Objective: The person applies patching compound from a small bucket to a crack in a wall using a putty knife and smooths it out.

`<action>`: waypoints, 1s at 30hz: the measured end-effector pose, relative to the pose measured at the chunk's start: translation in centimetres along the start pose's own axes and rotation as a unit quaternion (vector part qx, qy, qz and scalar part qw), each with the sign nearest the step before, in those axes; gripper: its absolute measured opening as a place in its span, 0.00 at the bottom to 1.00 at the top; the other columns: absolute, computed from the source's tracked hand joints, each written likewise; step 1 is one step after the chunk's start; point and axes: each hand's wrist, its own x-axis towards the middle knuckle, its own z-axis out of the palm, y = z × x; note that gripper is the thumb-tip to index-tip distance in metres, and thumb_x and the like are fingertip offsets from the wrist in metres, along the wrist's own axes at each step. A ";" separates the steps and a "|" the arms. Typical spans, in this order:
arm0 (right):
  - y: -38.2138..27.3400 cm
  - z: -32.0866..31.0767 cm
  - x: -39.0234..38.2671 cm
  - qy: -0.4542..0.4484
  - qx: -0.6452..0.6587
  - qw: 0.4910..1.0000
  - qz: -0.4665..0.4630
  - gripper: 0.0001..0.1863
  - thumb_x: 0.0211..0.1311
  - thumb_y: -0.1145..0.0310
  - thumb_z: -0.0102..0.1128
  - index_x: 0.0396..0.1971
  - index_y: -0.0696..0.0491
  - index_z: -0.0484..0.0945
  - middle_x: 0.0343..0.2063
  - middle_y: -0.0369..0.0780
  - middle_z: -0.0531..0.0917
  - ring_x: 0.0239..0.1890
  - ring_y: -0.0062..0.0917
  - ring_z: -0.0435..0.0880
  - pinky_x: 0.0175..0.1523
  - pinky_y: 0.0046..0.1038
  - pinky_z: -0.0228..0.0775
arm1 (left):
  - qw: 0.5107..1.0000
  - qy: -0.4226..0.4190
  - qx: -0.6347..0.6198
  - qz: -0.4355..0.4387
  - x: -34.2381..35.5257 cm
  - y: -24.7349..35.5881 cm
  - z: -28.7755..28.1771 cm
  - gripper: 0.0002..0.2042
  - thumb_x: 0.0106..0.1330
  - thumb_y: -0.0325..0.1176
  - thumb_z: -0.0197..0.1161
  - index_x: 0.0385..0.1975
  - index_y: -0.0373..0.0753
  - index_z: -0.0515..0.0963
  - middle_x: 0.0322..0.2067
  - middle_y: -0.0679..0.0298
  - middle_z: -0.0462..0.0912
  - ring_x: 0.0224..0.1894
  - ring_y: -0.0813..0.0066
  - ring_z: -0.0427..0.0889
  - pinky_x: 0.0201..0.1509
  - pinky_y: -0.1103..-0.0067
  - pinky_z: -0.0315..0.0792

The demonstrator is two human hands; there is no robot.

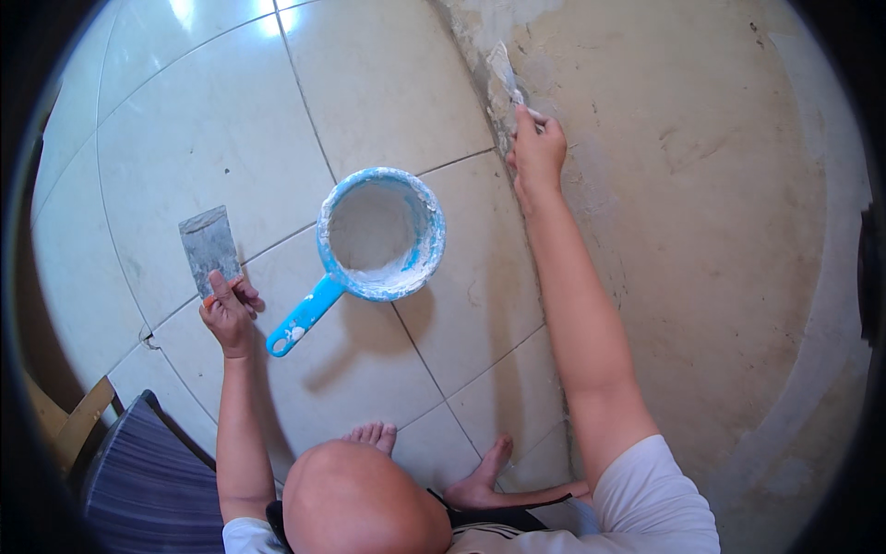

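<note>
My left hand (229, 319) is closed round the orange handle of a wide putty knife (210, 247), its flat grey blade pointing away from me. Farther off to the right, my right hand (539, 155) grips a narrower putty knife (504, 72). White paste coats that blade, which is at the bottom of the wall where it meets the floor. Between my hands is a blue dipper (426, 189), its handle toward my left hand. White paste is smeared over its rim and inner side, and a pale mass fills its bottom.
Pale floor tiles (221, 120) with dark joints spread under my bare feet (480, 475). A beige, stained wall (692, 231) with whitish patches runs along the right. At the lower left are a dark striped object (148, 471) and a brown wooden-looking piece (85, 417).
</note>
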 end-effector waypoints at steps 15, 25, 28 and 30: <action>-3.7 -8.2 -14.6 -0.078 -0.086 0.993 -0.020 0.12 0.68 0.64 0.61 0.41 0.58 0.75 0.25 0.33 0.77 0.21 0.12 0.70 0.21 0.19 0.62 | 0.999 -0.027 0.015 0.013 0.2 -0.1 -1.3 0.28 0.75 0.53 0.50 0.28 0.29 0.79 0.16 0.61 0.78 0.15 0.78 0.76 0.18 0.84 0.64; -6.1 -4.1 -18.6 -0.292 -0.291 0.880 -0.237 0.08 0.62 0.69 0.60 0.30 0.60 0.76 0.27 0.50 0.82 0.29 0.45 0.82 0.36 0.43 0.73 | 0.995 -0.041 0.094 0.016 -5.7 8.0 2.3 0.34 0.77 0.58 0.36 0.32 0.29 0.78 0.23 0.55 0.84 0.23 0.70 0.84 0.28 0.79 0.76; -4.8 -2.0 -18.0 -0.305 -0.321 0.874 -0.200 0.10 0.63 0.68 0.56 0.29 0.60 0.76 0.26 0.51 0.82 0.31 0.49 0.82 0.38 0.46 0.73 | 0.994 -0.034 0.103 0.013 -6.3 8.3 3.4 0.35 0.77 0.58 0.37 0.32 0.28 0.78 0.23 0.56 0.84 0.19 0.76 0.79 0.24 0.81 0.73; -4.2 -1.2 -17.7 -0.302 -0.331 0.877 -0.176 0.11 0.63 0.68 0.55 0.28 0.61 0.77 0.25 0.51 0.82 0.31 0.49 0.82 0.39 0.46 0.74 | 0.993 -0.042 0.108 -0.005 -6.7 8.4 4.2 0.33 0.76 0.58 0.39 0.31 0.29 0.77 0.20 0.59 0.82 0.16 0.78 0.76 0.20 0.82 0.71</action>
